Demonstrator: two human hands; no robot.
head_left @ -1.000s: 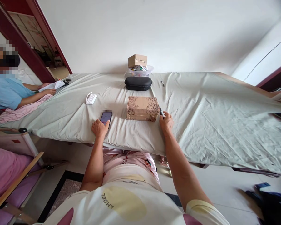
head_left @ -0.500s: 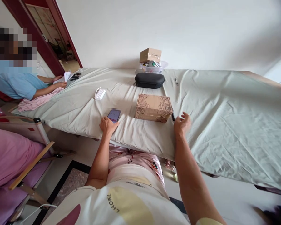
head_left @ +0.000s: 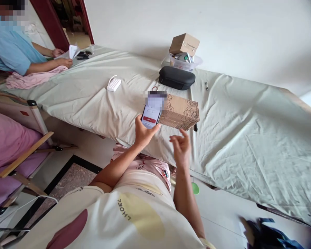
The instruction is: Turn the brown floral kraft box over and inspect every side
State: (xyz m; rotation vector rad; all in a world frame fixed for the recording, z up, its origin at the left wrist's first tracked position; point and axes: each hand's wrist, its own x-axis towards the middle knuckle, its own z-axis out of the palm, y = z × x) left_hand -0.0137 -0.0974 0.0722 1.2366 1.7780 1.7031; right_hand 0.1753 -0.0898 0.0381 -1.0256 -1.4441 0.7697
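Note:
My left hand (head_left: 144,133) grips a smartphone (head_left: 150,112) by its lower end, its lit screen showing a red button and its upper part blurred out. The phone is held up in front of a brown cardboard box (head_left: 182,110) printed with dark rose outlines, hiding the box's left end. My right hand (head_left: 181,147) is just in front of the box, empty, with the index finger stretched out and the others loosely curled. A small black object (head_left: 196,127), perhaps a pen, pokes out at the box's right side.
A black zip case (head_left: 176,78) lies behind the box. Beyond it, a clear plastic basket (head_left: 197,63) carries a smaller carton (head_left: 184,44). A white corded block (head_left: 114,84) lies left on the sheet-covered table (head_left: 248,138). Another person (head_left: 12,45) handles papers at the far left.
My left hand has lifted the phone off the cloth and brought it right, towards the box. My right hand has moved left from the black object. The camera view has shifted.

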